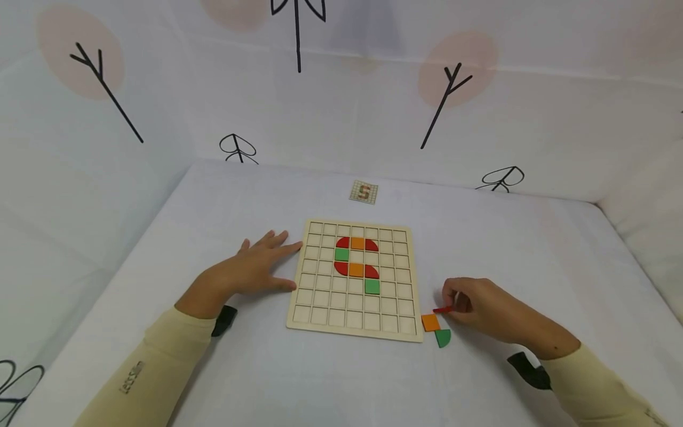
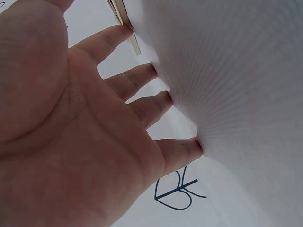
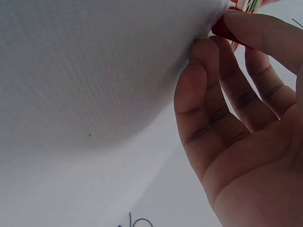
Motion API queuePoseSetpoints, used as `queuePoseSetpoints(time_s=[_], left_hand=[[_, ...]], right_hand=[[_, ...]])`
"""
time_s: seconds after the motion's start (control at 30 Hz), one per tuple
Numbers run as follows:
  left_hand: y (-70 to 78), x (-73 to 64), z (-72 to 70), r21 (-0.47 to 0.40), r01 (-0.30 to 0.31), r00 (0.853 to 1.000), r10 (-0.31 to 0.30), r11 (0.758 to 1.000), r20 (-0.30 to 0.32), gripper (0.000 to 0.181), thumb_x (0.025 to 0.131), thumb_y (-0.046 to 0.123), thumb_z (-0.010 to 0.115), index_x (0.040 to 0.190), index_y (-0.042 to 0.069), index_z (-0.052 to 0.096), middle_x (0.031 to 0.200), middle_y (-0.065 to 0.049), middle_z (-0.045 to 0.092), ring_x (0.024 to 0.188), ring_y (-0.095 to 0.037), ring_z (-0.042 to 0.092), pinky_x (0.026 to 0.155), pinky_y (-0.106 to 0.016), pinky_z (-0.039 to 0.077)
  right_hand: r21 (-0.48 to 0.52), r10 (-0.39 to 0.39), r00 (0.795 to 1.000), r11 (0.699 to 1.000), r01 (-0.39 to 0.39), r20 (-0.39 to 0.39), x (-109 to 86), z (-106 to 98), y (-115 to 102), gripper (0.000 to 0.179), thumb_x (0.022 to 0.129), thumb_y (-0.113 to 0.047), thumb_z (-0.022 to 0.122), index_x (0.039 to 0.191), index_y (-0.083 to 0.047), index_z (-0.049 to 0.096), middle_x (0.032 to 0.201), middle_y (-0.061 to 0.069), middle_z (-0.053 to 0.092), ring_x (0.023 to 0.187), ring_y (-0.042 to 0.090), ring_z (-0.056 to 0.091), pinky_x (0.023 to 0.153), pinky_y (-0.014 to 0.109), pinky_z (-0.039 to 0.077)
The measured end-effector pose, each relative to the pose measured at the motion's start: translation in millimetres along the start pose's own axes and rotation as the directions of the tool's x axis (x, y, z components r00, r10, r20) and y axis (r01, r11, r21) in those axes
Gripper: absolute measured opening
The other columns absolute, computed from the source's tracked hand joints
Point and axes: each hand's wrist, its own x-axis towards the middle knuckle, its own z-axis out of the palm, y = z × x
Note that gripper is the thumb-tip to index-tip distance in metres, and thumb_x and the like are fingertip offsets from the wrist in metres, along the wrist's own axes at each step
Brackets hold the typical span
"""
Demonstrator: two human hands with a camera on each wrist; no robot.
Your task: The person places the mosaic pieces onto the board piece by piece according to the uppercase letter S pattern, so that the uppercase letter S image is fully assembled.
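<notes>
A square wooden grid board (image 1: 315, 297) lies mid-table. Red, orange and green tiles sit in its cells as a curved figure, with a green square tile (image 1: 372, 287) at the lower right of it. My left hand (image 1: 251, 268) rests spread on the cloth, thumb and index fingertip at the board's left edge. To the right of the board, my right hand (image 1: 477, 305) pinches a red tile (image 3: 226, 29) between thumb and fingers, low over the cloth. Beside it lie an orange square tile (image 1: 430, 322) and a green quarter-round tile (image 1: 443, 338).
A small pattern card (image 1: 364, 192) showing an S-like figure lies behind the board. White cloth (image 1: 240, 373) covers the table, and a printed cloth wall (image 1: 341, 118) rises at the back and sides.
</notes>
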Motion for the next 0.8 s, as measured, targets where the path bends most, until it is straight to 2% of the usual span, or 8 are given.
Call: queuePoseSetpoints(time_s=[0.3, 0.57, 0.8], left_hand=[[-1.1, -2.2, -1.7, -0.001, -0.008, 1.000, 0.008, 1.000, -0.004, 0.088, 0.086, 0.046, 0.076, 0.158, 0.027, 0.031, 0.169, -0.012, 0.014, 0.156, -0.038, 0.004, 0.119, -0.070, 0.004], [-2.7, -0.8, -0.8, 0.005, -0.012, 1.000, 0.012, 1.000, -0.004, 0.088, 0.086, 0.047, 0.076, 0.158, 0.027, 0.030, 0.169, -0.011, 0.014, 0.156, -0.038, 0.004, 0.119, -0.071, 0.004], [-3.4, 2.3, 0.6, 0.007, -0.011, 1.000, 0.011, 1.000, -0.001, 0.088, 0.086, 0.048, 0.076, 0.158, 0.029, 0.030, 0.169, -0.010, 0.014, 0.157, -0.037, 0.004, 0.119, -0.070, 0.004]], right_hand=[[-0.004, -0.057, 0.998, 0.998, 0.057, -0.033, 6.4, -6, -11, 0.020, 0.084, -0.009, 0.078, 0.085, -0.022, 0.062, 0.075, -0.011, 0.061, 0.070, 0.007, 0.055, 0.060, 0.019, 0.050], [-0.001, -0.135, 0.988, 0.991, 0.135, -0.072, 18.6, -1, -27, 0.018, 0.086, -0.008, 0.078, 0.091, -0.022, 0.067, 0.087, -0.013, 0.063, 0.079, 0.009, 0.057, 0.067, 0.019, 0.053], [0.038, -0.166, 0.984, 0.985, 0.169, -0.060, 32.9, 7, -45, 0.015, 0.088, -0.013, 0.077, 0.094, -0.024, 0.070, 0.090, -0.013, 0.068, 0.080, 0.006, 0.060, 0.071, 0.019, 0.055]])
